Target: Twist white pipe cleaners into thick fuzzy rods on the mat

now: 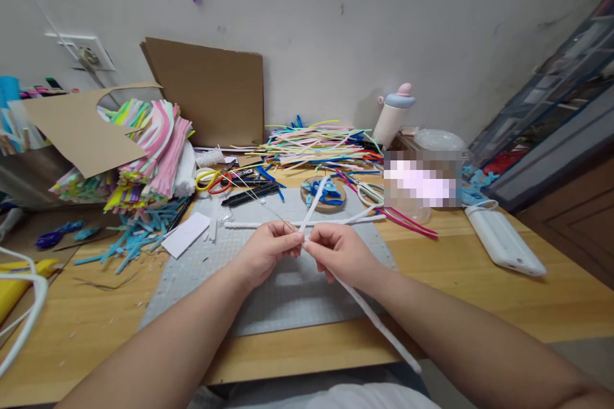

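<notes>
Over the grey cutting mat [201,294], my left hand [271,249] and my right hand [340,255] meet, both with fingers pinched on a white pipe cleaner [378,326]. One length of it rises between the thumbs, and another hangs below my right hand past the table's front edge. A thin wire [261,201] runs from my left fingers toward the upper left. Behind my hands, another white pipe cleaner [240,225] lies across the mat. Just beyond sits a round wooden dish [341,206] holding blue clips [329,190]. The exact pinch point is partly hidden by the fingers.
Scissors with yellow and red handles [215,182], white scissors [369,195] and a colourful pile of pipe cleaners [321,147] lie behind. Bundled pipe cleaners [158,153] and a white card [187,234] are left. A bottle [393,116] and a white power bank [503,239] are right.
</notes>
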Demonstrator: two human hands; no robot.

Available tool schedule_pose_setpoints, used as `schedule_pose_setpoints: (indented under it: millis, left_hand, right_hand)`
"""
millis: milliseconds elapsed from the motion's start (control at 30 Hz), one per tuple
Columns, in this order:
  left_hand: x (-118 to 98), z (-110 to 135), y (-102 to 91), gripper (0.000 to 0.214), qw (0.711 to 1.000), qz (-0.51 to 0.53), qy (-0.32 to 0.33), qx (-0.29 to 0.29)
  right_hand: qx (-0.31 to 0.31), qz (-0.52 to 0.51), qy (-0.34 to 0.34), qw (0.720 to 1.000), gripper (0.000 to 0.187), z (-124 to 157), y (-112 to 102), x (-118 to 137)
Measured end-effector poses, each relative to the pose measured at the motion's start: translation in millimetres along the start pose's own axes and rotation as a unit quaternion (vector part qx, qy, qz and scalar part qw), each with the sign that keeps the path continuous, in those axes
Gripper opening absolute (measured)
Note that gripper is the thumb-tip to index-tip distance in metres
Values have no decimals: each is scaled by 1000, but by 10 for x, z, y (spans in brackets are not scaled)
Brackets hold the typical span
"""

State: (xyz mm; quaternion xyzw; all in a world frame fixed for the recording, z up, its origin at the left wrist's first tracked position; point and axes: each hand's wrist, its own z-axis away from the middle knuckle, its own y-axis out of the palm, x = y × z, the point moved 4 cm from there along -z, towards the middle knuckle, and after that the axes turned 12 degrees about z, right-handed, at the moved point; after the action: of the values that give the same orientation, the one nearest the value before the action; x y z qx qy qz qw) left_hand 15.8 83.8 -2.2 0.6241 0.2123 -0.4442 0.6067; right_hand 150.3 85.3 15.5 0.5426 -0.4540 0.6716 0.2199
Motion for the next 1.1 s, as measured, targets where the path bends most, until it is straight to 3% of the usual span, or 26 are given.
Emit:
schedule_pose_setpoints:
  millis: [100, 133, 200, 267, 333, 433, 500, 667, 867, 967, 1033, 1100]
  left_hand:
    - [-15, 6, 19, 20, 1000, 4, 7, -1]
    - [-31, 10, 27, 19, 1000, 9, 17, 2]
    - [-69, 20, 43, 18, 999, 19, 41, 18]
    - [-98, 26, 48, 16, 997, 25, 61, 36]
    - [-104, 22, 31, 16, 997, 24, 68, 40]
    - [-74, 6, 4, 19, 998, 28, 54, 35]
    - [-50, -1, 6, 25, 998, 34, 38, 42]
    - [-22, -4, -3, 26, 999, 7, 21, 32]
    - [-27, -8, -10, 27, 996, -74, 51, -16]
    - [-23, -3, 8, 27, 991, -109, 60, -42]
    - [-26, 5, 15, 26, 989, -117, 64, -57]
    - [-30, 14, 27, 25, 992, -96, 60, -50]
  right_hand:
    - [-81, 108, -67, 989, 28, 48, -39, 64]
    - [-66, 83, -55, 993, 29, 44, -28, 52]
    - [22, -44, 13, 999, 31, 14, 35, -13]
    - [139, -205, 84, 965, 36, -2, 122, -58]
    - [226, -331, 129, 907, 31, 0, 177, -69]
    - [282, -433, 160, 841, 20, 15, 196, -70]
    - [286, -450, 158, 831, 19, 22, 189, -68]
    - [238, -395, 145, 875, 21, 14, 166, -77]
    - [161, -268, 113, 943, 22, 3, 145, -64]
    - [51, -104, 77, 990, 23, 25, 88, -49]
    - [-22, -17, 48, 998, 26, 47, 44, -20]
    - [5, -47, 54, 997, 28, 50, 69, -22]
